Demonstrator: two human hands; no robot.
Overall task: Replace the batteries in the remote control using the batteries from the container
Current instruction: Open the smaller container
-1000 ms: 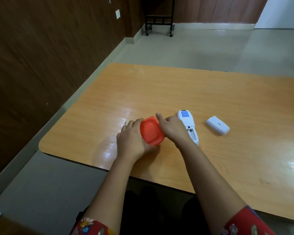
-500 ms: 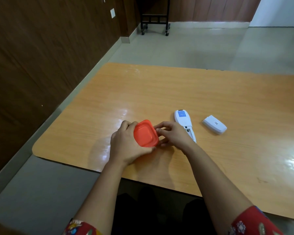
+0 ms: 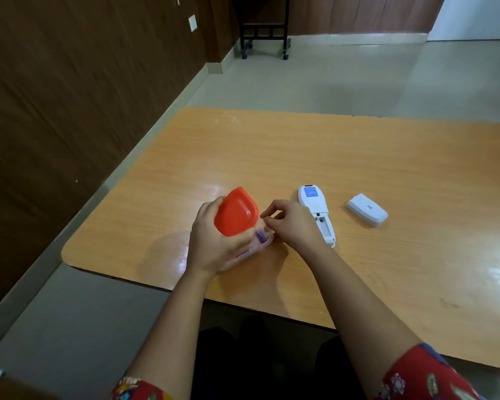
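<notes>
Left hand (image 3: 214, 243) curled around a small clear plastic container (image 3: 253, 245), gripping it, with its glossy orange-red rounded-square lid (image 3: 236, 212) tilted up and open on the far-left side. Purple cylindrical batteries (image 3: 261, 236) show through the container's open mouth; count unclear, partly hidden by the palm. Right hand (image 3: 293, 223) just beside the opening, thumb and forefinger pinched together at the container's rim, whether they hold anything is too small to tell. Just right of that hand, the white plastic remote control (image 3: 315, 209) lies face down on the worktop (image 3: 358, 157), blue label at the far end, battery bay open, near end partly covered by the right wrist. Further right and apart, the white rectangular battery cover (image 3: 366, 209) lies loose. Worktop is glossy orange wood-grain laminate, rounded corners. Beyond: grey tiled floor (image 3: 315, 79), dark wood-panel wall (image 3: 70, 82), black wheeled metal stand (image 3: 264, 39).
</notes>
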